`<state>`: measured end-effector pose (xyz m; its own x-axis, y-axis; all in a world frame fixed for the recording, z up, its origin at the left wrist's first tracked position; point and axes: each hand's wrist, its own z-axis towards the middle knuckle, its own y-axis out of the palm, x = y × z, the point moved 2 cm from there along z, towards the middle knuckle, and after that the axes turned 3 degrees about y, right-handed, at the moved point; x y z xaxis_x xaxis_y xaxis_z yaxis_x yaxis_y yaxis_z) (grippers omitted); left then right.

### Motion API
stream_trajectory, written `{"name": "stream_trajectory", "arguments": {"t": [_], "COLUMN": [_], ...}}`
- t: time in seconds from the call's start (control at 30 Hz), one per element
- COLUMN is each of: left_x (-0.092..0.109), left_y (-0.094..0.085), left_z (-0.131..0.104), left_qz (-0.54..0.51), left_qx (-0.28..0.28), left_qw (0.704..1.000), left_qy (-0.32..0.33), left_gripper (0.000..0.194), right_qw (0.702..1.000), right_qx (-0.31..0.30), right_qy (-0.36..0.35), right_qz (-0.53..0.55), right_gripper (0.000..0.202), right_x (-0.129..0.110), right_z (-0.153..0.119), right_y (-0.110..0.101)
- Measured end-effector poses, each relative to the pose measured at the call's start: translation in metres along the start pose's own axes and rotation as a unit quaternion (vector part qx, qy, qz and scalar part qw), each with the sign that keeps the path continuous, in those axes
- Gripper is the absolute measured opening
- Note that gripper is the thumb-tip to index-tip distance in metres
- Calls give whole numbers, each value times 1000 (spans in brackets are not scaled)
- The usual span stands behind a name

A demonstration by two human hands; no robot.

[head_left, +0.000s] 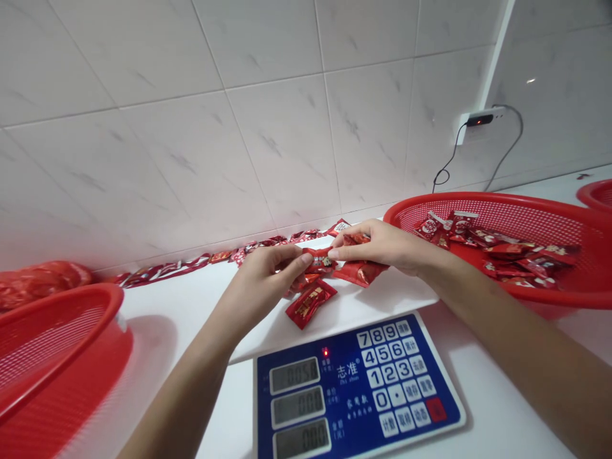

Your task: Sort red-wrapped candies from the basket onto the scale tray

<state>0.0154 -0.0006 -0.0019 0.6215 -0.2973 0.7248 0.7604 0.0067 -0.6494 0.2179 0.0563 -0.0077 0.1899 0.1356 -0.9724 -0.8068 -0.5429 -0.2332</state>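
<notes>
Here, on the white worktop [172, 306], everything turns on the blue-faced scale [356, 389], and the work over it looks only partly done. The big red basket [549, 210] behind and to the right of the scale holds a fair heap of red wrapped sweets, so plenty seems left to sort; the other red basket [57, 338], to the left of the scale, shows nothing inside as far as I can see from this side. A third red rim [595, 191] peeps in farther right of the scale. On the scale's white pan [382, 296] lie a few packets, one loose sweet packet [310, 303] nearest the keypad, and the top display shows a small reading, so little appears weighed out. Above the pan both hands meet on one sweet [319, 260]: the left hand [268, 274] pinches its near end between thumb and forefinger, the right hand [382, 245] pinches the far end, its grip also closed over more packets beneath. Behind the scale a line of joined packets [229, 255] trails along the tiled wall, and a cabled charger [478, 120] sits on the wall above the right basket. Nothing blocks the hands; only the baskets crowd the scale.
</notes>
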Motion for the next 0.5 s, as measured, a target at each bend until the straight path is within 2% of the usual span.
{"name": "stream_trajectory", "arguments": {"t": [0.13, 0.23, 0.3, 0.37, 0.5], "left_x": [-1, 8, 16, 20, 18], "left_y": [-7, -10, -7, -5, -6], "left_z": [0, -4, -7, -9, -8], "left_qz": [68, 75, 40, 16, 0], "left_qx": [68, 131, 116, 78, 36], "left_qw": [995, 988, 990, 993, 992], "left_qy": [-9, 39, 71, 87, 117], "left_gripper": [36, 36, 35, 35, 29], "right_qw": [999, 997, 992, 986, 971], "right_qx": [-6, -39, -85, -123, -167], "right_qy": [-4, -6, -25, -50, -80], "right_qz": [41, 73, 87, 103, 152], "right_gripper": [31, 33, 35, 33, 30], "right_x": [-4, -9, -11, -12, -10], "right_z": [-4, -9, -12, -13, -14], "right_y": [1, 9, 16, 20, 19]}}
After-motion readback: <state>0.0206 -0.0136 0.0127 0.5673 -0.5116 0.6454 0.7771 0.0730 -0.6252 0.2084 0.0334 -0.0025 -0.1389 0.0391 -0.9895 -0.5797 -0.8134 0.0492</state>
